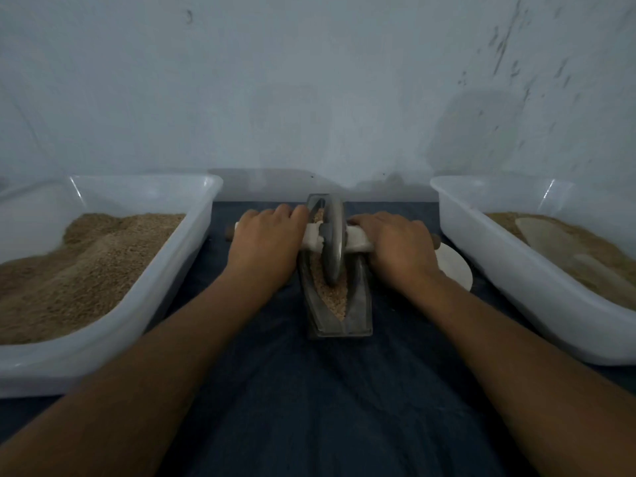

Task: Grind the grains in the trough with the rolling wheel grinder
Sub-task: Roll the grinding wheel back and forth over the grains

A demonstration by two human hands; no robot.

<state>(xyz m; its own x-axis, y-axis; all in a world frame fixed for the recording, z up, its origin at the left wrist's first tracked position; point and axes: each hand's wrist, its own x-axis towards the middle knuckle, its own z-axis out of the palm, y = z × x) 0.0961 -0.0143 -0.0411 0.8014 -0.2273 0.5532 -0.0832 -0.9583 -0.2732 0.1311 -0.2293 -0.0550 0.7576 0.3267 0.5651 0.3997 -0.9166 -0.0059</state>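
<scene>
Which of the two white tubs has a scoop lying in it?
The right tub, beside the right hand: a pale scoop lies on its ground grain. The left tub holds only a heaped brown pile.

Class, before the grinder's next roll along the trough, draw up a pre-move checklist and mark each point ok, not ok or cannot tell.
1. Left hand grips the white-wrapped axle handle: ok.
2. Right hand grips its side of the handle: ok.
3. Grey metal wheel sits inside the dark boat-shaped metal trough: ok.
4. Tan grains lie in the trough ahead of the wheel: ok.
5. Trough rests flat on the dark blue cloth: cannot tell.
</scene>
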